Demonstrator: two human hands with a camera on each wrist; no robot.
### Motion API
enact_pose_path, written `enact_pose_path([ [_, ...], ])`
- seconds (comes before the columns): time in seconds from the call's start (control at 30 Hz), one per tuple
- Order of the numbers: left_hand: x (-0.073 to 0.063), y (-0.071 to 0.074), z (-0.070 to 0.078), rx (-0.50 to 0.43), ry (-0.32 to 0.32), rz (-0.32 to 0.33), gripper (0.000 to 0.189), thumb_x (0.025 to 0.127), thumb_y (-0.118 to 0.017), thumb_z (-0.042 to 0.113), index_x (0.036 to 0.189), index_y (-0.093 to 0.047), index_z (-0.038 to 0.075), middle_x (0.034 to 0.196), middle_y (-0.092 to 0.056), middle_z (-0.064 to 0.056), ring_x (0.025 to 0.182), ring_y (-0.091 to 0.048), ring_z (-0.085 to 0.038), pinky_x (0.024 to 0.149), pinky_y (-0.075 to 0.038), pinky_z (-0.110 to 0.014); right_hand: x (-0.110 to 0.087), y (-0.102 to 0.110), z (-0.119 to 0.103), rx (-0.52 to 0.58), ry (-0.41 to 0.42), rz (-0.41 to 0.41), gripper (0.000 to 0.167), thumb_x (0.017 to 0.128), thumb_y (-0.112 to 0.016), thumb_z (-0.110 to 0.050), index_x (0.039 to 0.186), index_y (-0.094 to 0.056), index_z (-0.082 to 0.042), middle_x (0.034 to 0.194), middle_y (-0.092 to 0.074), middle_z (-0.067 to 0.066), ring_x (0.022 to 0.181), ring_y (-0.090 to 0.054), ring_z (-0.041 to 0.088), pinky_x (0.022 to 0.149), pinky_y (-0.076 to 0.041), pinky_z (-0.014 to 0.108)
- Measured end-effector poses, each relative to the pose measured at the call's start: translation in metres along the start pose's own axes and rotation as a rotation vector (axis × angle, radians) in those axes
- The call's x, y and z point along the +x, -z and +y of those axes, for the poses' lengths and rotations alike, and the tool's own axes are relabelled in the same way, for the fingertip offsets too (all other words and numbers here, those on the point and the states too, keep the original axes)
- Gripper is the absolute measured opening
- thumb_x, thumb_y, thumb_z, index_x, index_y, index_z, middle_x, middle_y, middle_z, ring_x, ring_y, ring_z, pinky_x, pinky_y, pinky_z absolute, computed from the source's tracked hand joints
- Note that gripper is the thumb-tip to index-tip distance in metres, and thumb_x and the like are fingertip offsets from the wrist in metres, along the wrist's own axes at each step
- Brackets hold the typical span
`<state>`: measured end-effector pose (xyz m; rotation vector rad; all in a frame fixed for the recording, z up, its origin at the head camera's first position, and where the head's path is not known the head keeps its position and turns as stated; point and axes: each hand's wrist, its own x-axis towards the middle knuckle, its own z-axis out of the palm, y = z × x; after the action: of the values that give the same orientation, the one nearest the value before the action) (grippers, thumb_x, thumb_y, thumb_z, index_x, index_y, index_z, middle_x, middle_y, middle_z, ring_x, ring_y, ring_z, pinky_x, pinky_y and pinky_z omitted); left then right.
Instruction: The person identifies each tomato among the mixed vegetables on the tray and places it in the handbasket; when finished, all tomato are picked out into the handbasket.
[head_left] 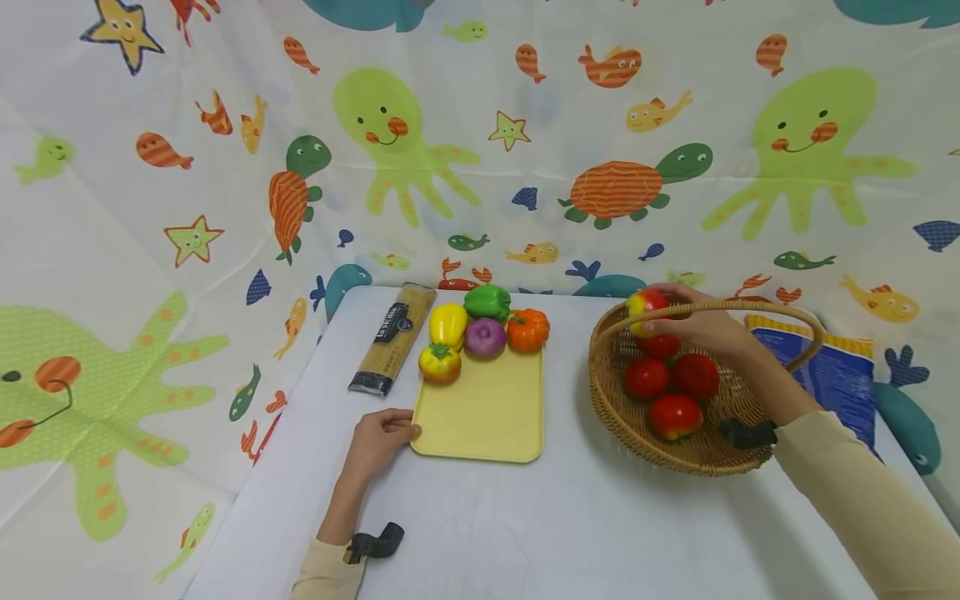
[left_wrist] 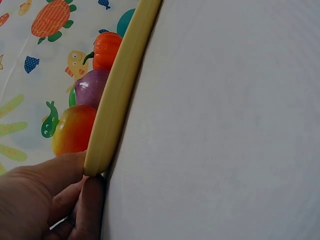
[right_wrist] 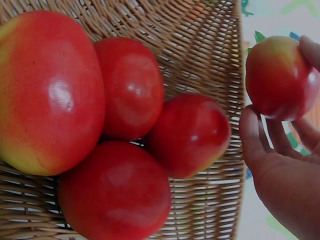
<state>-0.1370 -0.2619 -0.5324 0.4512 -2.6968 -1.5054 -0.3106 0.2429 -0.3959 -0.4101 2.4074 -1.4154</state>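
Note:
My left hand (head_left: 382,437) pinches the near left corner of a yellow tray (head_left: 480,425), its thumb on the rim and fingers beneath in the left wrist view. On the tray's far part sit a yellow bell pepper (head_left: 447,325), a green bell pepper (head_left: 487,302), a purple onion (head_left: 485,338), an orange pumpkin-like vegetable (head_left: 528,331) and a yellow-red tomato (head_left: 439,364). At the far side of a wicker basket (head_left: 611,408), my right hand (head_left: 701,325) holds a red-yellow apple (right_wrist: 280,77) above the rim. Several red fruits (right_wrist: 115,192) lie inside the basket.
A spaghetti packet (head_left: 393,337) lies left of the tray. The basket's arched handle (head_left: 780,308) passes over my right forearm. Behind the basket is a blue bag (head_left: 832,375) with a yellow edge. A patterned cloth (head_left: 525,125) hangs at the back and left of the white table (head_left: 480,533).

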Motion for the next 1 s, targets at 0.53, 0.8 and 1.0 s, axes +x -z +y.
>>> enact_pose_path([
  [0.53,-0.002,0.000,0.004,0.012,0.009,0.007,0.032,0.083,-0.079,0.017,0.110,-0.073,0.002,0.087,-0.071,-0.003,0.078,-0.067,-0.016,0.070,-0.054,-0.030,0.008,-0.009,0.017,-0.046,0.015,-0.016,0.072,0.088,-0.075,-0.037,0.149,-0.041,-0.020,0.137,-0.051,0.014,0.123,-0.044,0.034,0.102,-0.035,0.052],
  [0.8,-0.003,-0.001,0.004,0.008,0.017,0.014,0.032,0.083,-0.079,0.017,0.110,-0.073,0.001,0.087,-0.070,-0.003,0.078,-0.066,-0.017,0.069,-0.054,-0.028,0.010,-0.020,0.022,-0.067,0.062,-0.056,0.074,0.087,-0.077,-0.033,0.145,-0.042,-0.004,0.137,-0.051,0.020,0.122,-0.051,0.038,0.099,-0.044,0.051],
  [1.0,-0.004,-0.001,0.006,0.013,0.012,0.015,0.032,0.083,-0.079,0.018,0.110,-0.073,0.001,0.087,-0.070,-0.003,0.079,-0.066,-0.017,0.070,-0.053,-0.029,0.010,-0.024,0.026,0.028,0.033,-0.121,0.081,0.085,-0.080,-0.027,0.146,-0.033,0.000,0.143,-0.041,0.024,0.122,-0.049,0.041,0.088,-0.053,0.045],
])
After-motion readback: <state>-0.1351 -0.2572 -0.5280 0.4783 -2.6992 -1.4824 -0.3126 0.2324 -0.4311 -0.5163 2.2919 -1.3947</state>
